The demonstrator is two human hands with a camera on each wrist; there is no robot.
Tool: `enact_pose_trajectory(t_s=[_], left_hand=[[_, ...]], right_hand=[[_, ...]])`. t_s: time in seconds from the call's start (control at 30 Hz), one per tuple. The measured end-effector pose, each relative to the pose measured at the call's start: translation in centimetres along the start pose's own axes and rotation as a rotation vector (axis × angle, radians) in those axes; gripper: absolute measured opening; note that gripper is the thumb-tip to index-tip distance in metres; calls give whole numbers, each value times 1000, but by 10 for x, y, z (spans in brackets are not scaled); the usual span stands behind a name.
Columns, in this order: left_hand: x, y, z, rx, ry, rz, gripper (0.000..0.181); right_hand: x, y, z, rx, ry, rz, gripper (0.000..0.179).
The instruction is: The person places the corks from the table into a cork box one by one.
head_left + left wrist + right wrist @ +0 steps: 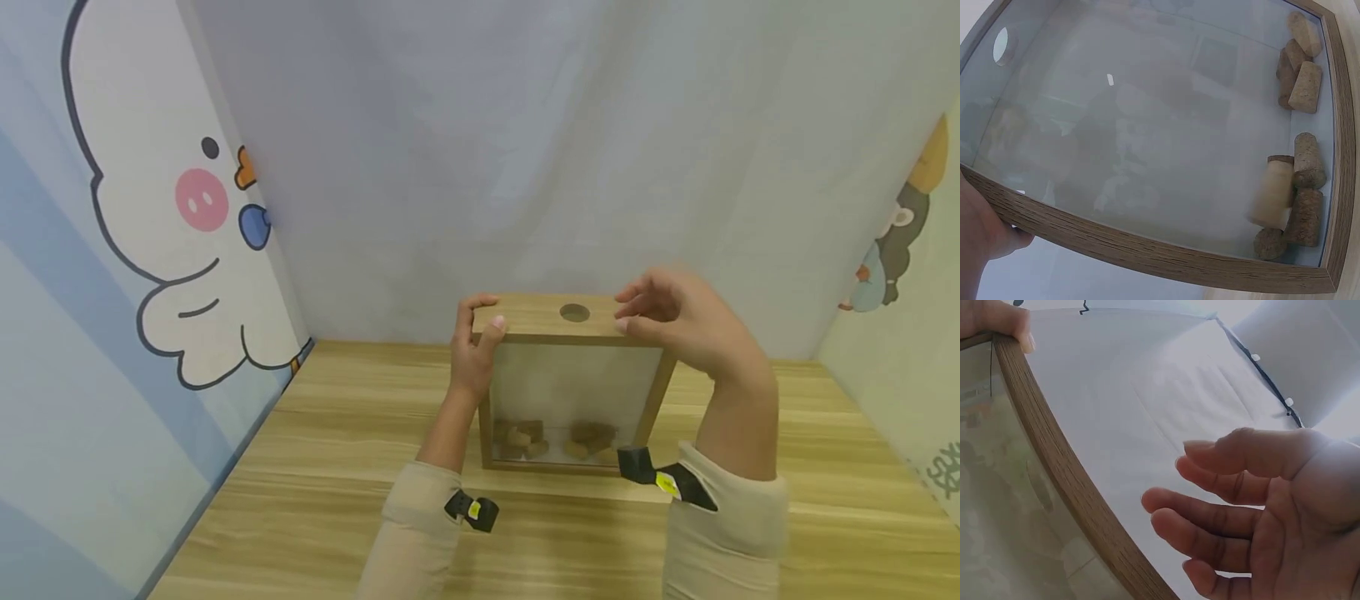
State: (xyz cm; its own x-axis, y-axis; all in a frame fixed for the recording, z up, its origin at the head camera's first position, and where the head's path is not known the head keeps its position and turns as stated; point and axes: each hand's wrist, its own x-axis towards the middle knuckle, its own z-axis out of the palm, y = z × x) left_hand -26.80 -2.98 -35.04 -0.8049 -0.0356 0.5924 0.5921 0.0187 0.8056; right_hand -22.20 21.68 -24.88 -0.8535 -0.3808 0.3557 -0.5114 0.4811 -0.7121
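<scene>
A shallow wooden box frame (pixel 532 315) with a clear front stands upright on the table, a round hole (pixel 574 313) in its top edge. My left hand (pixel 474 354) grips its top left corner, thumb in front and fingers over the top. Beside the top right end is my right hand (pixel 693 321), its fingers loosely bent; in the right wrist view that hand (pixel 1279 512) is apart from the wooden edge and holds nothing. Several corks (pixel 1305 87) lie in two groups along the bottom inside. One paler cork (pixel 1272 194) looks blurred, tilted against the others.
The wood-grain table (pixel 322 467) extends around the box. A pale curtain (pixel 420 167) hangs behind it. Side panels carry cartoon prints, a white bird (pixel 135 125) on the left and a dark animal (pixel 903 225) on the right. Black straps circle both sleeves.
</scene>
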Motion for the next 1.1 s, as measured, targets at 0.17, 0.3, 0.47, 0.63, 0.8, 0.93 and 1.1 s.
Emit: enact_pose_trajectory(t_s=[0.17,0.3,0.47,0.63,0.8,0.93,1.1], left_hand=[[-4,15,2,11,1,-1,42],[-4,17,3,17,-5,0,42],[-4,16,2,15,-9,8,43],[-4,15,2,5,-17,-5,44],[-3,13,1,-13,-22,-15,44],[-2,12,1,-17,-16,-13,45],[-2,12,2,-15,-13,-7,44]], right_hand=[[-31,14,6,54,100,-128,21],[-53,31,11,85,123,-163,23],[-74,51,14,128,74,-105,27],[-92,71,16,140,6,-8,34],[-110,92,16,109,-30,122,41],[-124,107,14,89,-52,205,46],[-138,128,15,90,-74,312,50]])
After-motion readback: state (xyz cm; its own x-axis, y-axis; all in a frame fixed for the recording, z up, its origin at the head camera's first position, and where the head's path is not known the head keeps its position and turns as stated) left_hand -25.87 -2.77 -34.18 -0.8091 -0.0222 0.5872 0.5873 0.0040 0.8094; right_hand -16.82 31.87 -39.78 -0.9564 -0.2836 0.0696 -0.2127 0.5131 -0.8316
